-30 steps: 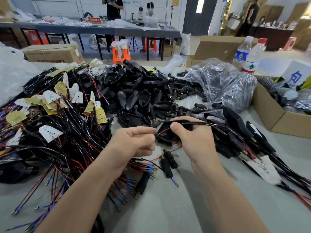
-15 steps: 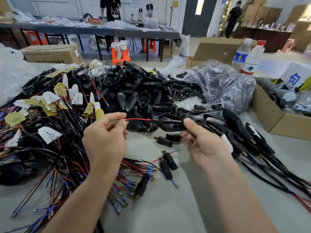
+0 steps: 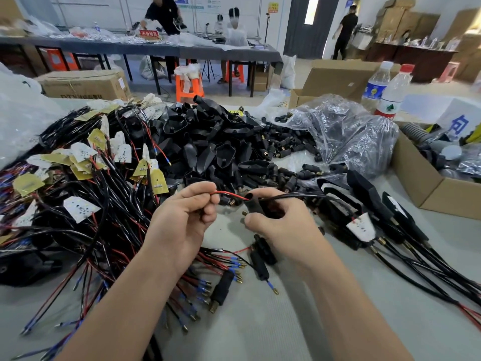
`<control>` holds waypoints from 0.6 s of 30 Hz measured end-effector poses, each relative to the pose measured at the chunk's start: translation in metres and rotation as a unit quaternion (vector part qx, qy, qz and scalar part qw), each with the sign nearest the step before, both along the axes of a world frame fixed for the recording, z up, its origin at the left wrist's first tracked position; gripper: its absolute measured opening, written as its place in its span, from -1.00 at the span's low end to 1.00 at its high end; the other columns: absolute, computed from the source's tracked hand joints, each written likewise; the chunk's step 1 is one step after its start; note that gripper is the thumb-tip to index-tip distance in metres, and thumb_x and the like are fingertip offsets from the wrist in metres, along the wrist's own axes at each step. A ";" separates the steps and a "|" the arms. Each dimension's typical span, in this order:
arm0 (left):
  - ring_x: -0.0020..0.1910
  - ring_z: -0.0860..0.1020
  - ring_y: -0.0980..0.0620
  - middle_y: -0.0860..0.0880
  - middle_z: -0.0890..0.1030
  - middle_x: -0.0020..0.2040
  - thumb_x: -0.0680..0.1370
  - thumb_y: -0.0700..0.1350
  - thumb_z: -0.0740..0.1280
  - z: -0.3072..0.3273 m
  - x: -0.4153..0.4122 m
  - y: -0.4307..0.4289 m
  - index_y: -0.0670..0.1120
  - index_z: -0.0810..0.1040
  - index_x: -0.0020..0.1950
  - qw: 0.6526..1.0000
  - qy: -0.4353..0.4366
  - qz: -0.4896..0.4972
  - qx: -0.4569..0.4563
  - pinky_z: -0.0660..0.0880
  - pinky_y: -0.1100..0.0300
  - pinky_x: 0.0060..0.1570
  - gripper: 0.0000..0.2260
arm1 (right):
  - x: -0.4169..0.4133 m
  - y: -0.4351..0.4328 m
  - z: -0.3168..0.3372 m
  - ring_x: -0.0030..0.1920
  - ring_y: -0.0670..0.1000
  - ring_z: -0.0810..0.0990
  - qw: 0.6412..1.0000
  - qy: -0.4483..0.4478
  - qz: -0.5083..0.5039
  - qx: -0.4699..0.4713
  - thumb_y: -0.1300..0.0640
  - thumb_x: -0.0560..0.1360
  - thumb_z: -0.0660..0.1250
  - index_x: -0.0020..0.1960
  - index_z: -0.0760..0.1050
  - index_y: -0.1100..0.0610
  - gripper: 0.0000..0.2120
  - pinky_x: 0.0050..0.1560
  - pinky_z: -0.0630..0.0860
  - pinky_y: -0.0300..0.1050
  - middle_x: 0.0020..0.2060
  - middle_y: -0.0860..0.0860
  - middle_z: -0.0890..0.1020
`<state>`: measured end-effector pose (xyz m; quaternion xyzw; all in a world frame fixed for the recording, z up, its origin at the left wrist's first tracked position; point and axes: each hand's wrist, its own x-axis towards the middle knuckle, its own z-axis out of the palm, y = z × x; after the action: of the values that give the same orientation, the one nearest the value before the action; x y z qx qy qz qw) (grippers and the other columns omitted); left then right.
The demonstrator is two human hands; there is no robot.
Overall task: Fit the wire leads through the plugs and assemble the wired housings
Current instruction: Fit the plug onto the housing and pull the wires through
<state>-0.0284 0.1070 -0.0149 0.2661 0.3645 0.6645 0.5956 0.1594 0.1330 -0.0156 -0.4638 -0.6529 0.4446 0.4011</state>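
My left hand (image 3: pixel 184 217) pinches a thin red wire lead (image 3: pixel 229 195) that runs right into a black housing (image 3: pixel 253 205). My right hand (image 3: pixel 281 225) grips that housing, with a black cable (image 3: pixel 299 196) trailing off to the right. Below the hands, loose black plugs (image 3: pixel 259 264) with blue-tipped leads lie on the grey table. A heap of empty black housings (image 3: pixel 216 149) sits behind the hands. At the left, a tangle of wired leads with yellow and white boards (image 3: pixel 86 165) spreads out.
Finished wired housings (image 3: pixel 369 204) with cables lie to the right. A clear plastic bag (image 3: pixel 346 131) of plugs, two water bottles (image 3: pixel 387 92) and a cardboard box (image 3: pixel 416 183) stand at the back right. People work at tables in the background.
My left hand first pulled the red lead out leftward, then came back toward the housing. My right hand turned and closed round the housing, which now sits lower and nearer.
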 end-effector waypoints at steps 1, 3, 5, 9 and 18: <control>-0.44 0.49 0.09 -0.10 0.62 -0.31 0.55 -0.41 0.20 0.000 -0.002 0.001 -0.09 0.74 -0.28 1.000 -0.007 0.024 0.001 0.43 0.31 -0.42 -0.59 | 0.002 0.001 0.002 -0.13 -0.07 0.70 1.000 0.014 -0.001 -0.010 0.07 0.29 0.55 0.09 0.63 -0.13 -0.62 0.00 0.62 -0.07 -0.15 -0.14 0.73; -0.44 0.52 0.10 -0.09 0.63 -0.33 0.59 -0.43 0.17 -0.001 -0.005 0.001 -0.07 0.72 -0.34 0.997 -0.020 0.070 0.010 0.45 0.34 -0.42 -0.53 | 0.006 0.001 0.005 -0.13 0.00 0.74 0.997 0.067 -0.015 -0.029 0.09 0.22 0.60 0.07 0.60 -0.04 -0.56 -0.06 0.66 -0.08 -0.14 -0.08 0.76; -0.42 0.55 0.10 -0.09 0.63 -0.34 0.59 -0.45 0.16 -0.001 -0.004 0.001 -0.07 0.71 -0.36 0.994 -0.024 0.100 0.026 0.46 0.35 -0.40 -0.50 | 0.004 0.001 0.007 -0.31 0.01 0.72 0.985 0.158 -0.041 -0.049 0.20 0.18 0.62 0.01 0.57 0.09 -0.55 -0.32 0.59 -0.18 -0.24 -0.02 0.75; -0.40 0.54 0.09 -0.09 0.62 -0.33 0.57 -0.46 0.15 0.002 0.003 -0.002 -0.08 0.70 -0.36 0.992 -0.007 0.108 0.056 0.45 0.34 -0.39 -0.51 | -0.004 0.000 0.009 -0.37 -0.08 0.62 0.912 0.376 -0.080 -0.146 0.29 0.13 0.63 -0.15 0.60 0.14 -0.65 -0.33 0.58 -0.27 -0.36 -0.01 0.68; -0.49 0.45 0.09 -0.08 0.60 -0.38 0.54 -0.46 0.13 0.008 -0.002 -0.005 -0.05 0.66 -0.41 0.986 0.008 0.163 0.013 0.33 0.34 -0.50 -0.49 | 0.017 0.010 0.016 -0.03 0.15 0.65 0.731 0.625 -0.069 -0.266 0.34 0.27 0.47 -0.02 0.56 0.26 -0.71 0.01 0.68 0.22 -0.19 0.21 0.67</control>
<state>-0.0308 0.1023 -0.0071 0.2158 0.3992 0.7554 0.4726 0.1761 0.1428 0.0005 -0.2127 -0.0760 0.7605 0.6088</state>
